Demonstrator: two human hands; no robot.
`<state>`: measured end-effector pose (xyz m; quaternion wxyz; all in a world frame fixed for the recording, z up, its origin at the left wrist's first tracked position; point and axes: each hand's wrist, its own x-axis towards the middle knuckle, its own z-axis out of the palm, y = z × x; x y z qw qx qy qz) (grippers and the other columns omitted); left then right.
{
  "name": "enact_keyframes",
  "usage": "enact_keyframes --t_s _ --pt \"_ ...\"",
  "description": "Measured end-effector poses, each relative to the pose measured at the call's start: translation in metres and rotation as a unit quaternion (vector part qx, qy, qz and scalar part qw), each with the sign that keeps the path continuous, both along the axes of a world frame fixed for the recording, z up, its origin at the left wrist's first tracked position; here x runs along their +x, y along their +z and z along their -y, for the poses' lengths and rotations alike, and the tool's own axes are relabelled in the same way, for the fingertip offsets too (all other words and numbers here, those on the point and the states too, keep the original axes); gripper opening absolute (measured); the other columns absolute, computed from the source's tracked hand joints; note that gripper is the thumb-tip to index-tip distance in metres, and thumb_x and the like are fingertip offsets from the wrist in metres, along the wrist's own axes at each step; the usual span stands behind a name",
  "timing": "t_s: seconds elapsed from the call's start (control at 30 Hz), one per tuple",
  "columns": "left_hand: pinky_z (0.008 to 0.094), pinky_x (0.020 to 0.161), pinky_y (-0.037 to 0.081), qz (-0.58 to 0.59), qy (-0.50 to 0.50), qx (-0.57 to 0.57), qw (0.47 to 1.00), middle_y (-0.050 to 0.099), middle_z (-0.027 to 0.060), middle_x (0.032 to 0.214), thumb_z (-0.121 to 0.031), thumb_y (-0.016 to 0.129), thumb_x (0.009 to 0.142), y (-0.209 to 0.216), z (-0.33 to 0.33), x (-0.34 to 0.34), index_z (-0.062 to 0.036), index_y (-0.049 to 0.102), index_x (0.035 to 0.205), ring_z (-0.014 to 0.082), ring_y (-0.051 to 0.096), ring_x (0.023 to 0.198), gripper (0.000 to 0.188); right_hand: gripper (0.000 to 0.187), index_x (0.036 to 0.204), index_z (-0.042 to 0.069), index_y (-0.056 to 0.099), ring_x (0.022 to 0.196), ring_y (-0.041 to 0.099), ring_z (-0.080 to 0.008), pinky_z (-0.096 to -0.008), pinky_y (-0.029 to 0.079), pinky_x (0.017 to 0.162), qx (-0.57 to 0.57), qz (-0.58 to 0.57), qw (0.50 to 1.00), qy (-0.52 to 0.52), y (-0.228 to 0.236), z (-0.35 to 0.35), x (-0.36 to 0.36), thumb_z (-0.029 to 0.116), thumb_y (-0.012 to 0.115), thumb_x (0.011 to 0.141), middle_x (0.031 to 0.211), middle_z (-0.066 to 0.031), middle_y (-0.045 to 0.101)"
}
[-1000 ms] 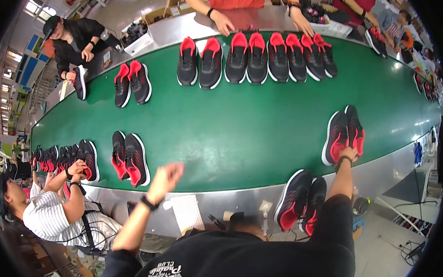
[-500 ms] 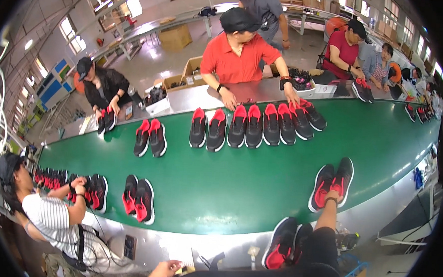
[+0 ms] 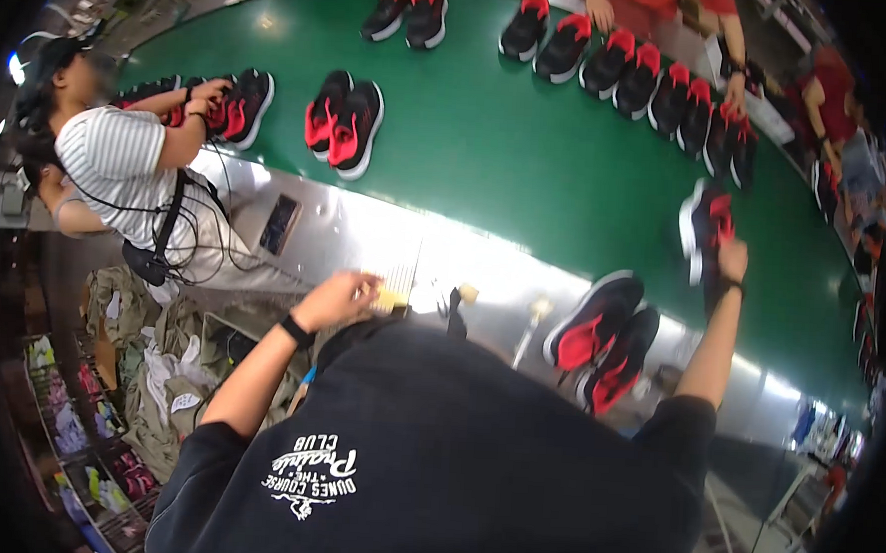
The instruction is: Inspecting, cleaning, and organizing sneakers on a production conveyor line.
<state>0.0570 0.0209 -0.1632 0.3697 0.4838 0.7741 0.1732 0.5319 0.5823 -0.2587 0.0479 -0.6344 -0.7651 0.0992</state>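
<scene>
My right hand [image 3: 732,260] grips a black sneaker pair with red lining and white soles [image 3: 704,225], at the right of the green conveyor belt [image 3: 470,148]. Motion smears the pair, and my fingers are partly inside the red openings. A second matching pair [image 3: 600,330] stands nearer to me, on the metal ledge at the belt's near edge. My left hand [image 3: 340,299] is over that ledge farther left, fingers curled and thumb close to them, beside a small yellow item [image 3: 390,296]. Whatever it may hold is too small to make out.
A long row of sneakers [image 3: 634,81] lines the belt's far side, where a person in red [image 3: 668,3] has a hand on them. Left, another person in a striped shirt [image 3: 119,149] handles sneakers, near a loose pair [image 3: 346,126]. A phone [image 3: 280,223] lies on the ledge.
The view has swung downward, showing more of my black shirt and both forearms. My right hand keeps its hold on the sneaker pair, now blurred by motion. My left hand stays over the ledge.
</scene>
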Motion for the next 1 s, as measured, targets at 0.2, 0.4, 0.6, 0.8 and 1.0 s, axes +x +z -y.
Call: enact_keyframes --t_s 0.2,0.4,0.6,0.8,1.0 --pt "0.0305 0.076 0.049 0.134 -0.032 0.058 0.989 0.065 0.0121 0.103 -0.019 0.059 0.089 -0.001 -0.042 0.006 -0.0016 0.056 0.12 0.0189 0.061 0.084 0.036 0.027 0.071 0.001 0.062 0.051 0.049 -0.0119 -0.031 0.039 0.05 -0.038 -0.267 0.957 0.111 0.123 0.163 -0.151 0.028 0.066 0.076 0.054 -0.0082 0.05" --pt "0.0344 0.095 0.042 0.294 0.049 0.182 0.937 0.033 0.0242 0.139 -0.038 0.07 0.08 -0.03 -0.033 0.024 0.0012 0.015 0.142 0.0294 0.047 0.12 0.091 0.022 0.07 0.006 0.06 0.064 0.054 -0.0304 -0.0429 0.044 0.058 0.162 -0.237 0.913 0.289 0.096 0.383 -0.292 0.021 0.073 0.062 0.062 -0.0108 0.056" --pt "0.0299 0.083 0.048 0.213 0.097 0.05 0.971 0.06 0.0191 0.112 -0.014 0.06 0.087 -0.13 0.04 -0.039 0.0043 0.019 0.141 0.0197 0.06 0.096 0.07 0.026 0.073 0.004 0.062 0.072 0.053 -0.0267 -0.0386 0.04 0.07 0.028 -0.208 0.935 0.287 0.003 0.497 -0.348 0.027 0.074 0.067 0.068 -0.009 0.059" --pt "0.041 0.092 0.043 -0.012 0.028 0.05 0.998 0.049 0.0271 0.118 -0.012 0.062 0.08 -0.199 0.077 -0.081 0.0045 0.03 0.136 0.0396 0.054 0.101 0.067 0.027 0.08 0.008 0.064 0.082 0.056 -0.0248 -0.0371 0.041 0.075 -0.124 -0.232 0.92 0.29 -0.042 0.52 -0.337 0.032 0.074 0.071 0.073 -0.0061 0.061" --pt "0.0423 0.088 0.044 0.025 0.097 0.061 0.993 0.051 0.0217 0.106 -0.003 0.059 0.079 -0.161 0.059 -0.076 0.0011 0.032 0.137 0.0387 0.055 0.095 0.064 0.071 0.131 0.003 0.037 0.09 0.056 -0.036 -0.0411 0.044 0.084 -0.112 -0.264 0.954 0.082 -0.073 0.486 -0.318 0.017 0.073 0.071 0.1 -0.0267 0.056"
